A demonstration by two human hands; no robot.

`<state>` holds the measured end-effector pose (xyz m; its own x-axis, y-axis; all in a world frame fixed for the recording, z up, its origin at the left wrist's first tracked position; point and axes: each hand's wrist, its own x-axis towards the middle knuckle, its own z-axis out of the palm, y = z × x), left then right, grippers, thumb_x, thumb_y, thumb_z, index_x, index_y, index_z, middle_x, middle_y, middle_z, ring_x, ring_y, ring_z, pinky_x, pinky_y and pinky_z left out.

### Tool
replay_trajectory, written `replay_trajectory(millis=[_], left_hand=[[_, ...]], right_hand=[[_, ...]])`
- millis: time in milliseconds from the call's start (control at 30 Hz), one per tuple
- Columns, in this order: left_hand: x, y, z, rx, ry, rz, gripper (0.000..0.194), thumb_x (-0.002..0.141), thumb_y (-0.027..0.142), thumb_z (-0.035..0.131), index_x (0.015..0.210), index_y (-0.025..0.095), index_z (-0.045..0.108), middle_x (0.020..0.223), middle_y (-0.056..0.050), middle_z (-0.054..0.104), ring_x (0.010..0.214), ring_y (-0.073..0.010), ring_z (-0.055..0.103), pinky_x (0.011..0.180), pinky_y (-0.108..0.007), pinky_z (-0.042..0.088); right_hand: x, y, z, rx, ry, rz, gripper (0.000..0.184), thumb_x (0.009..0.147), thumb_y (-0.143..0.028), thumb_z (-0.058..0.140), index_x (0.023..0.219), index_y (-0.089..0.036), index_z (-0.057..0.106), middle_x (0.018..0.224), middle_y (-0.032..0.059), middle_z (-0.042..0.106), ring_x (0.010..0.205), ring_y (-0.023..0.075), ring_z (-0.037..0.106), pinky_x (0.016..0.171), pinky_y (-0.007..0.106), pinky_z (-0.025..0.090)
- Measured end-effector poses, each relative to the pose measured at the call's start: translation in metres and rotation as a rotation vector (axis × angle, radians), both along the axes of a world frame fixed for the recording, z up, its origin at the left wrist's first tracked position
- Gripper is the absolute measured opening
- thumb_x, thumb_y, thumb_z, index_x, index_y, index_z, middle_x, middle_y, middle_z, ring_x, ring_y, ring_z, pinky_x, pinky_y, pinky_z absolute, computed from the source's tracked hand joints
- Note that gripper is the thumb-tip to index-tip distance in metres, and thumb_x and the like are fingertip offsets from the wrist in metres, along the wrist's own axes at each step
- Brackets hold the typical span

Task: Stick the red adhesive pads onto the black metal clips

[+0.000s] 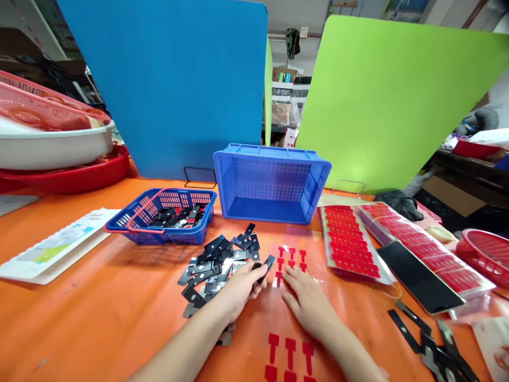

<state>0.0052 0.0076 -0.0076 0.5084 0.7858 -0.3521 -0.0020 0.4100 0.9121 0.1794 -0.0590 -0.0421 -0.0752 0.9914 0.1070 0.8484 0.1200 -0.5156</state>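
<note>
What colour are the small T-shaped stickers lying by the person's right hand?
Red; the small T-shaped stickers show best in the head view.

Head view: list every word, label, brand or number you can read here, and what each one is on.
None can be read.
Printed sheet at the table's left: print too small and blurred.
White bag with red print behind the blue crate: blurred, unreadable.
Red sticker sheets: no lettering to be seen.
</note>
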Motion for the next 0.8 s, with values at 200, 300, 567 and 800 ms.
replay_trajectory(millis=[200, 300, 567, 800], left_hand=[[0.025, 0.001, -0.014, -0.353, -0.264, 0.338, 0.014, 0.074, 0.027, 0.054, 0.076, 0.013, 0.054, 0.075, -0.005, 0.059, 0.063, -0.0089, 0.055, 0.057, -0.018, 0.044], [0.033, -0.002, -0.025, -0.38, -0.315, 0.391, 0.014, 0.074, 0.026, 0.054, 0.082, 0.014, 0.056, 0.086, -0.007, 0.06, 0.074, -0.0109, 0.057, 0.061, -0.017, 0.045], [0.028, -0.004, -0.035, -0.341, -0.391, 0.322, 0.016, 0.073, 0.028, 0.056, 0.082, 0.014, 0.058, 0.082, -0.005, 0.059, 0.076, -0.0105, 0.056, 0.061, -0.017, 0.044], [0.029, -0.005, -0.034, -0.354, -0.366, 0.313, 0.016, 0.074, 0.029, 0.054, 0.083, 0.015, 0.058, 0.086, -0.005, 0.06, 0.068, -0.0076, 0.053, 0.057, -0.015, 0.039]], right_hand=[[-0.011, -0.006, 0.011, 0.075, -0.102, 0.011, 0.02, 0.081, -0.021, 0.042, 0.092, -0.024, 0.058, 0.09, 0.0032, 0.06, 0.084, 0.0186, 0.053, 0.075, 0.031, 0.038], [-0.022, -0.007, 0.007, 0.109, -0.242, -0.029, 0.013, 0.08, -0.022, 0.046, 0.085, -0.023, 0.057, 0.085, 0.0034, 0.058, 0.078, 0.0196, 0.052, 0.071, 0.032, 0.037], [-0.036, -0.009, -0.007, 0.104, -0.392, -0.143, 0.012, 0.08, -0.019, 0.044, 0.089, -0.021, 0.052, 0.085, 0.0052, 0.056, 0.076, 0.0214, 0.051, 0.064, 0.033, 0.036], [-0.031, -0.008, -0.016, 0.14, -0.378, -0.127, 0.016, 0.081, -0.023, 0.043, 0.096, -0.018, 0.05, 0.088, 0.0076, 0.056, 0.08, 0.0225, 0.051, 0.069, 0.033, 0.038]])
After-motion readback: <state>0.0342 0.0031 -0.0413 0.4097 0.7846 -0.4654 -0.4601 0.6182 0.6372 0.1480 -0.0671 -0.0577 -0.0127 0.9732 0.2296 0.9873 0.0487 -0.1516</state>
